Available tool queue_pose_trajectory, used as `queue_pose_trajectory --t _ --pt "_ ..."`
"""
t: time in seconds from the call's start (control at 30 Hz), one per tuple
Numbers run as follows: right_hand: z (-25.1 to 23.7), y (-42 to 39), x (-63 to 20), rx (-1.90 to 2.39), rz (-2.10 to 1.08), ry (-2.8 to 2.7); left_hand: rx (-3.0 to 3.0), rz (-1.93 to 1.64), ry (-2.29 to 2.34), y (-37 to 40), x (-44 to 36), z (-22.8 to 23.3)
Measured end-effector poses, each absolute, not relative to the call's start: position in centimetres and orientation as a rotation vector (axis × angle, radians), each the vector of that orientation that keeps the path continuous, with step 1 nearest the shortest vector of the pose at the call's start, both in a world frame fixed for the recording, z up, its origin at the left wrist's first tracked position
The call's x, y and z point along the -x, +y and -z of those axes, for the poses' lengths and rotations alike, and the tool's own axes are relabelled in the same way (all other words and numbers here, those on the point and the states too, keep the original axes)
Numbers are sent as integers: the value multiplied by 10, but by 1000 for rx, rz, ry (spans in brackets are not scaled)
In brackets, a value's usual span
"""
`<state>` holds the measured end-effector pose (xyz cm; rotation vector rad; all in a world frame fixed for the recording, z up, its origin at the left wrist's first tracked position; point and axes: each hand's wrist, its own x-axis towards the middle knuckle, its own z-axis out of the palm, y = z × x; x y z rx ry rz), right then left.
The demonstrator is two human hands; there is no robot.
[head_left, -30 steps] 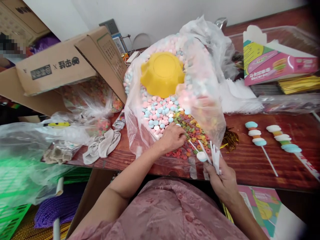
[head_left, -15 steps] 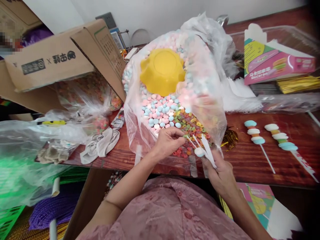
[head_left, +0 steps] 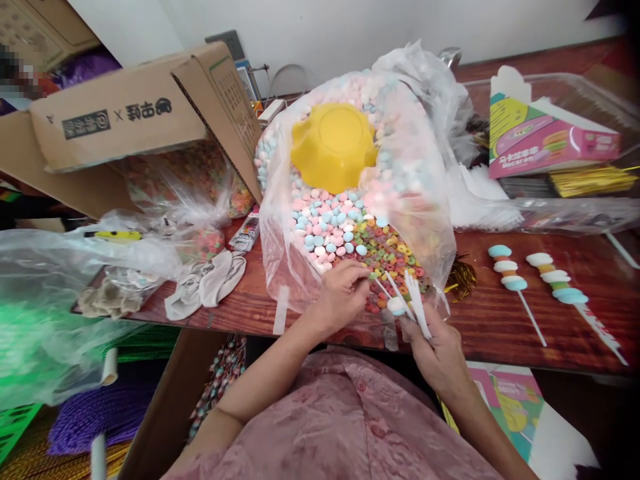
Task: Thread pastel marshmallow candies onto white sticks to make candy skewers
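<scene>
My right hand (head_left: 437,343) is closed around a bundle of white lollipop sticks (head_left: 417,307) that point up and fan apart. One stick leans left and carries a pale blue and white marshmallow (head_left: 397,306) low down, close to my right fingers. My left hand (head_left: 345,297) is pinched near the tip of the leaning sticks, with a small greenish ring candy (head_left: 373,275) at its fingertips. Both hands are over the front of a clear plastic bag (head_left: 280,267). It holds pink, white and blue marshmallows (head_left: 325,223) and multicoloured ring candies (head_left: 385,247).
A yellow scalloped bowl (head_left: 334,147) lies upside down on the marshmallows. Two finished-looking candy skewers (head_left: 515,283) (head_left: 557,277) lie on the wooden table (head_left: 480,333). A cardboard box (head_left: 145,113) and a grey cloth (head_left: 205,287) are left; a pink Macaron carton (head_left: 550,137) stands back right.
The view has shifted slightly. The white sticks in my right hand are fanned wider. My left hand stays pinched near the stick tips, its fingers slightly more curled.
</scene>
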<state>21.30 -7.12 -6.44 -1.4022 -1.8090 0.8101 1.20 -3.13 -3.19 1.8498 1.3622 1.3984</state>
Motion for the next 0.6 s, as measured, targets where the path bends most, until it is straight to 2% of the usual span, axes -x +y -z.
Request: queue_pose_trajectory --t 0.13,0.23,0.37,0.5,0.6 --pt "70 -76 -210 1326 -897 -1748 -1405 -1469 1235 -34 -12 40" --pt "71 -76 -211 1302 -897 -1772 -1304 -1504 1219 -34 -9 41" --pt "68 -76 -213 1298 -915 -1831 -1602 -1565 1284 -36 -5 33" --pt "65 -76 -213 1362 -886 -1798 -1972 -1448 1315 -43 -8 26" --pt "64 -76 -212 1335 -882 -1809 -2007 -1433 1272 -47 -12 26"
